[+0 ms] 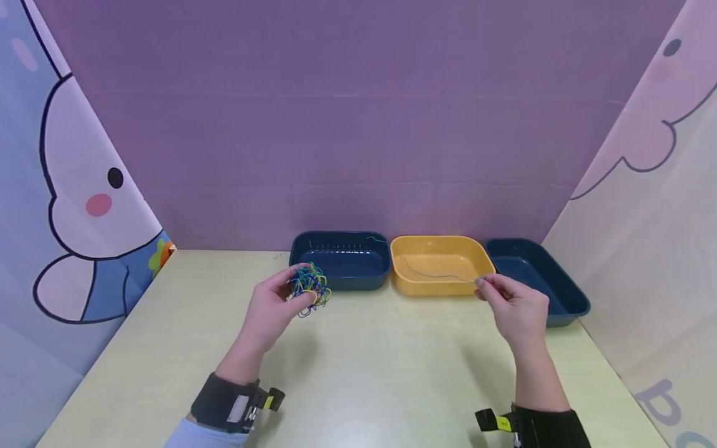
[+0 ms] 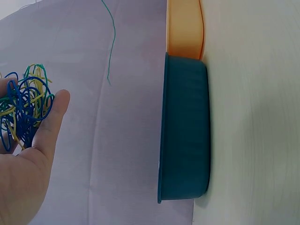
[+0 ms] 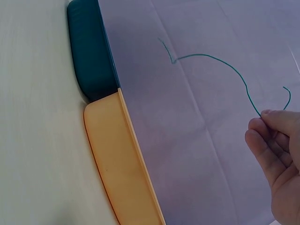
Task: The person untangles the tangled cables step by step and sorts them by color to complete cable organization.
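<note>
My left hand point(image 1: 274, 305) grips a tangled bundle of thin wires point(image 1: 310, 287) in blue, green and yellow, held in the air in front of the left dark blue bin. In the left wrist view the bundle point(image 2: 28, 105) sits between the thumb and the fingers. Between thumb and fingertips, my right hand point(image 1: 512, 308) pinches one thin green wire point(image 3: 225, 63), raised near the yellow bin's front right corner. That wire is bent and stretches leftward from the fingers, apart from the bundle. A short end of it curls up beyond the thumb in the right wrist view.
Three bins stand along the back of the pale table point(image 1: 386, 373): a dark blue one point(image 1: 336, 283), a yellow one point(image 1: 431, 289) in the middle, and another dark blue one point(image 1: 566, 311) set at an angle. Behind them hangs a purple cloth point(image 1: 358, 124); printed cloths flank both sides.
</note>
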`<action>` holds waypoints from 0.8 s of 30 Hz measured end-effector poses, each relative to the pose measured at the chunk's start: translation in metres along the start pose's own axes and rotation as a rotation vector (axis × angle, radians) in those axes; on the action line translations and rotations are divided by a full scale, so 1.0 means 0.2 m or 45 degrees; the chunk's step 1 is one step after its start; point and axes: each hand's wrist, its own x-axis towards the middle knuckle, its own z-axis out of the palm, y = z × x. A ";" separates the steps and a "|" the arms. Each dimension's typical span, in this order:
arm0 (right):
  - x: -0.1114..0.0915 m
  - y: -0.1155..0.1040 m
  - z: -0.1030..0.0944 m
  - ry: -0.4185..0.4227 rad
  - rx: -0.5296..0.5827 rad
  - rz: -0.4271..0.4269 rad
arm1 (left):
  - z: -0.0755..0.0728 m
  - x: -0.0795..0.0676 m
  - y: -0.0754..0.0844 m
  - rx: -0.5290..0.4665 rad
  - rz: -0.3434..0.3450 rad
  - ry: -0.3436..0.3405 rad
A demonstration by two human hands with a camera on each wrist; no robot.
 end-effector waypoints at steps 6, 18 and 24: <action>0.03 0.02 -0.03 0.025 -0.082 0.088 | 0.01 -0.02 0.05 0.030 -0.007 -0.008; 0.15 0.17 -0.15 0.081 -0.264 0.099 | 0.03 -0.02 0.06 0.010 0.011 -0.028; 0.20 0.28 -0.25 0.036 -0.292 0.195 | 0.05 -0.02 0.07 0.012 0.001 -0.038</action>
